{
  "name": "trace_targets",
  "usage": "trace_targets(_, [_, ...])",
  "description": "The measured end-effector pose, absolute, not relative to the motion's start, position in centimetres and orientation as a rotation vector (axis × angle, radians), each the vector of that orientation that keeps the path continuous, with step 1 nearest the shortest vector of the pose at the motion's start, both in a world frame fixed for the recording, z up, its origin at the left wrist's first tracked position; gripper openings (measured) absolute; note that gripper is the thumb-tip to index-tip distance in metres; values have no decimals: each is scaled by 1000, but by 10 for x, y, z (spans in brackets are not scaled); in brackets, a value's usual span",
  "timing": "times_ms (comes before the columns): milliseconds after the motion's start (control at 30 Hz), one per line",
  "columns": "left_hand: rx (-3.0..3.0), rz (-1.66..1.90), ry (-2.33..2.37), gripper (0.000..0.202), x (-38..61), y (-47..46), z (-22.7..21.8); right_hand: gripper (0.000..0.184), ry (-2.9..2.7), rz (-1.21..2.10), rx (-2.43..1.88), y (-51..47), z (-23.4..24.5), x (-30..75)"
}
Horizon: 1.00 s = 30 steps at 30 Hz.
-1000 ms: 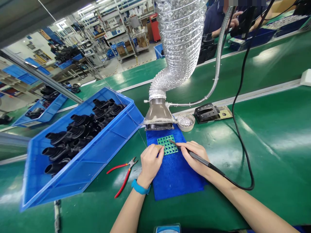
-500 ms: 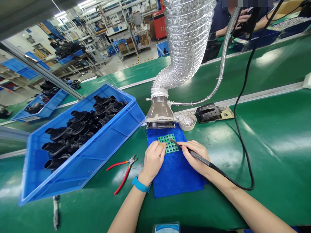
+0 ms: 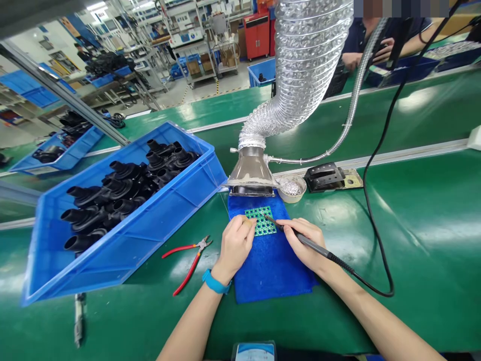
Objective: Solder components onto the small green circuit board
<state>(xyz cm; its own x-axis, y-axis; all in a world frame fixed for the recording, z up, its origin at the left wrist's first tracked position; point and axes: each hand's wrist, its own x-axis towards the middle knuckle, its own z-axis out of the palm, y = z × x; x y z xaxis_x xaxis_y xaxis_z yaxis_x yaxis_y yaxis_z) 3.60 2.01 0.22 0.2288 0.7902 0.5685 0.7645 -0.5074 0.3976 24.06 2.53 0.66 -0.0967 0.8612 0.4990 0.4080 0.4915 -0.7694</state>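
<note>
Where the circuit board [image 3: 260, 220] is lying: flat on the blue mat [image 3: 270, 273], just before the extraction hood [image 3: 251, 173].
Look: green panel, showing a grid of small squares.
Right hand [image 3: 302, 253]: gripping the soldering iron [image 3: 315, 247], its tip touching the board.
Left hand [image 3: 236, 244]: pinching closed at the board's left edge.

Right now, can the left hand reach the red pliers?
Probably yes. The pliers lie on bare table just left of the left hand, nothing between them, though its fingers are busy at the green board.
</note>
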Motion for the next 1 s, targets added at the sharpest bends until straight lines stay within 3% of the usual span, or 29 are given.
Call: trace_targets(1000, [2445, 1236, 1553, 11, 36, 18, 3, 26, -1716, 604, -1145, 31, 16, 243])
